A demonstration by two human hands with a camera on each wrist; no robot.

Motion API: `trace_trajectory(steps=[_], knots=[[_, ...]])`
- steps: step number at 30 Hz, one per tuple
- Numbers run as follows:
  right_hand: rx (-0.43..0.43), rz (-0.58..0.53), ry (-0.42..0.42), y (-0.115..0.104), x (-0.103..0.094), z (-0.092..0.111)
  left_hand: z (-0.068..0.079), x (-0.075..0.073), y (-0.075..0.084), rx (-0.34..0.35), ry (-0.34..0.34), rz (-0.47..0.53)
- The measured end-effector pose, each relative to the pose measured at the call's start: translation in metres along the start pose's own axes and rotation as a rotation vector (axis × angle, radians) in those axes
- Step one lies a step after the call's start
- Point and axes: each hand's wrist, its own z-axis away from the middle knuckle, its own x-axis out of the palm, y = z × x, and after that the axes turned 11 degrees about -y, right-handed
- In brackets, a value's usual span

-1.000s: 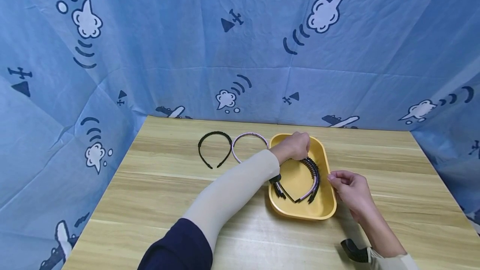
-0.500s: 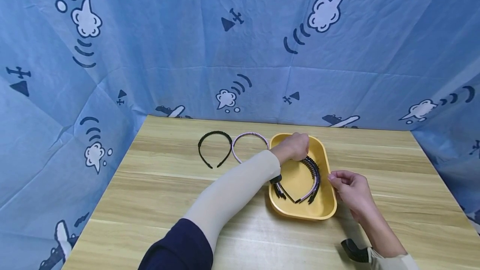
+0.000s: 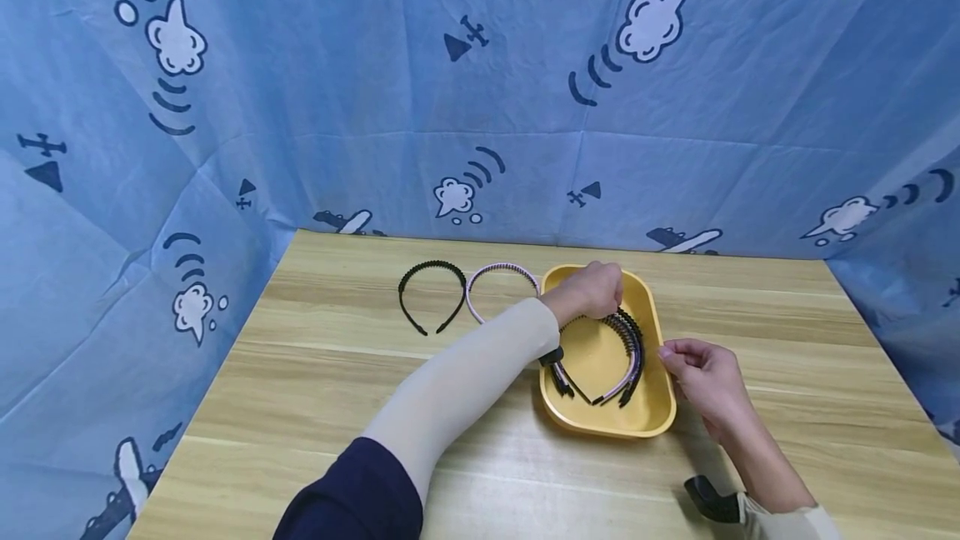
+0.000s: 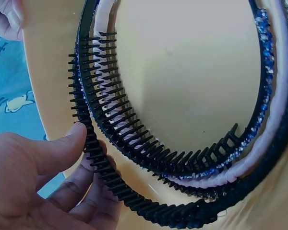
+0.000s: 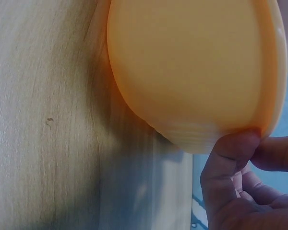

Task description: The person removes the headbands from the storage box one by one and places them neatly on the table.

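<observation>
My left hand (image 3: 596,290) reaches into a yellow plastic basin (image 3: 611,423). In the left wrist view its thumb and fingers pinch a black toothed headband (image 4: 110,182) at the outside of a nested stack. Inside that stack are a blue glittery headband (image 4: 265,43) and a pale pink headband (image 4: 281,67), lying one within another. On the right side, my right hand (image 3: 708,377) pinches the basin's rim between thumb and forefinger, seen close up in the right wrist view. The left hand and wrist hide part of the stack in the head view.
Left of the basin, a black headband (image 3: 432,264) and a lilac headband (image 3: 503,266) lie side by side on the wooden table (image 3: 322,407). The left forearm crosses over part of the lilac one. A blue printed curtain (image 3: 525,90) hangs behind the table.
The headbands in the basin have shifted slightly under the left hand. Both hands keep their places.
</observation>
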Motion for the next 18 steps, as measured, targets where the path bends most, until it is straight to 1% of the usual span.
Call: trace_trajectory(steps=[3, 7, 14, 18], knots=[[0.000, -0.001, -0.002, 0.000, 0.000, 0.000, 0.002, -0.001, 0.002, 0.005, 0.001, 0.002], [0.000, -0.005, 0.000, 0.000, 0.000, 0.000, 0.006, -0.002, 0.004, -0.007, 0.005, -0.007], [-0.008, -0.016, -0.003, 0.000, 0.001, 0.000, 0.014, -0.004, 0.005, -0.020, 0.061, -0.024], [-0.012, -0.022, -0.006, 0.001, 0.001, 0.001, 0.018, -0.006, 0.002, -0.005, 0.077, -0.027]])
